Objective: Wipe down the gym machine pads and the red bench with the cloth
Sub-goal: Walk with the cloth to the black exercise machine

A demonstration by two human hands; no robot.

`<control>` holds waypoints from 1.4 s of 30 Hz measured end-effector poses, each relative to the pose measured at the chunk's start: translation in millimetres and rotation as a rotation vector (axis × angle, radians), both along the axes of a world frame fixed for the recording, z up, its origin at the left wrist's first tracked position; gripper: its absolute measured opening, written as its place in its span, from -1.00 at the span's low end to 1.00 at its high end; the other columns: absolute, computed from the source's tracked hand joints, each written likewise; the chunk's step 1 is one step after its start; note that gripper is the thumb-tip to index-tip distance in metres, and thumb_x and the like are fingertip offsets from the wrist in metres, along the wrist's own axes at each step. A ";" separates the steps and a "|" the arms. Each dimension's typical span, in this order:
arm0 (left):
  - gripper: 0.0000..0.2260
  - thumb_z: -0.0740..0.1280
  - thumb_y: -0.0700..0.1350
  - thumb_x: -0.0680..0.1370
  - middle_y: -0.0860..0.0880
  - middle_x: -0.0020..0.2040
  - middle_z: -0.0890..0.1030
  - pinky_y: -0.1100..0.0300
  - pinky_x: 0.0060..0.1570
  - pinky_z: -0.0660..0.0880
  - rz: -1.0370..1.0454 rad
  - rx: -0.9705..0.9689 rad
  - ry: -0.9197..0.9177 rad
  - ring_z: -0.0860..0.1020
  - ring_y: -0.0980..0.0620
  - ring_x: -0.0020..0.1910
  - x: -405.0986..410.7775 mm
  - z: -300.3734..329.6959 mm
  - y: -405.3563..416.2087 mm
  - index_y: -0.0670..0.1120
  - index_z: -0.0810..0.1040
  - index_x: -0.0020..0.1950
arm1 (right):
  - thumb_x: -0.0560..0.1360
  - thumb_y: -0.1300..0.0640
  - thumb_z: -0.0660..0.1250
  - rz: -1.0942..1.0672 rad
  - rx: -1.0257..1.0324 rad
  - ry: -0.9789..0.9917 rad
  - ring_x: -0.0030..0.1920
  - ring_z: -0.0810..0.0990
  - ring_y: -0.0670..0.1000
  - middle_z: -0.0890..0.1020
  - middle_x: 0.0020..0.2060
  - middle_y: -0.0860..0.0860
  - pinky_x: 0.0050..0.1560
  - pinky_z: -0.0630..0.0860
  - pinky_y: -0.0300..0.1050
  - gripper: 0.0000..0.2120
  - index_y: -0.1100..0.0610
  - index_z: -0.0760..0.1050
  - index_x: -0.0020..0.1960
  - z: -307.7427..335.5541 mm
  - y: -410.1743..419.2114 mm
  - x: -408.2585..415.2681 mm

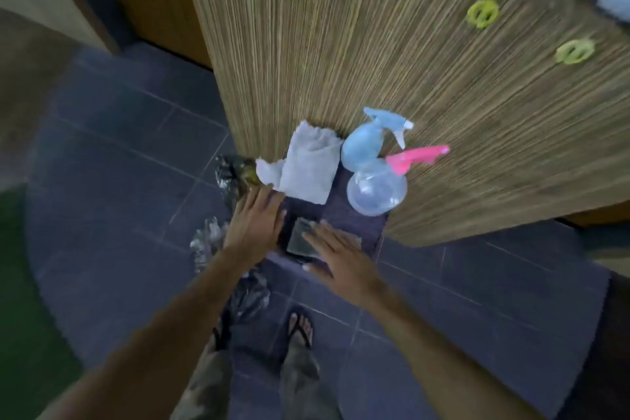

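A folded pale grey cloth lies on a dark purple mat at the edge of a straw-covered surface. My left hand hovers just below the cloth with fingers spread, holding nothing. My right hand is flat and open over a dark phone-like slab on the mat. A blue spray bottle and a clear spray bottle with a pink trigger stand right of the cloth. No gym machine pad or red bench is in view.
The straw-covered surface fills the upper middle, with two yellow-green rings at the right. Crumpled dark plastic bags sit on the dark tiled floor left of the mat. My sandalled feet stand below.
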State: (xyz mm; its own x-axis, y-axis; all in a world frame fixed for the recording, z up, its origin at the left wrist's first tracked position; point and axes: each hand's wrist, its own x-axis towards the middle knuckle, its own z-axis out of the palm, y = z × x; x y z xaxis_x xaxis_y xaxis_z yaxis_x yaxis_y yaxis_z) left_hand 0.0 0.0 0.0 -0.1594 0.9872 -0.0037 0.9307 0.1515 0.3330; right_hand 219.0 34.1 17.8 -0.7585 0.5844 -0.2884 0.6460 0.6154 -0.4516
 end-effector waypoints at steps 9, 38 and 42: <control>-0.56 0.10 -0.03 0.69 -0.17 0.59 0.24 -0.04 0.47 0.27 -0.042 0.061 0.091 0.27 -0.16 0.55 -5.5 -94.4 5.2 -0.10 0.26 0.57 | 0.67 -0.23 0.01 0.488 0.384 0.013 0.64 -0.04 0.08 0.03 0.64 0.03 0.59 0.03 0.21 -0.36 0.07 0.01 0.64 -101.2 53.9 3.8; -0.65 0.09 0.03 0.67 -0.17 0.31 0.50 -0.10 0.23 0.45 1.080 -0.494 -0.470 0.47 -0.25 0.29 95.7 46.2 -464.2 -0.10 0.41 0.37 | 0.70 0.03 0.12 0.773 -0.323 -0.208 0.36 0.51 0.19 0.53 0.39 0.13 0.32 0.43 0.11 -0.63 0.12 0.38 0.45 12.8 -281.8 -108.4; -0.67 0.08 0.03 0.67 -0.17 0.29 0.51 -0.04 0.20 0.41 1.392 -0.451 -0.516 0.47 -0.22 0.28 139.6 66.3 -598.6 -0.11 0.40 0.33 | 0.70 -0.06 0.07 1.052 -0.283 -0.256 0.34 0.51 0.18 0.52 0.38 0.08 0.26 0.48 0.11 -0.67 -0.01 0.38 0.40 30.5 -422.8 -121.4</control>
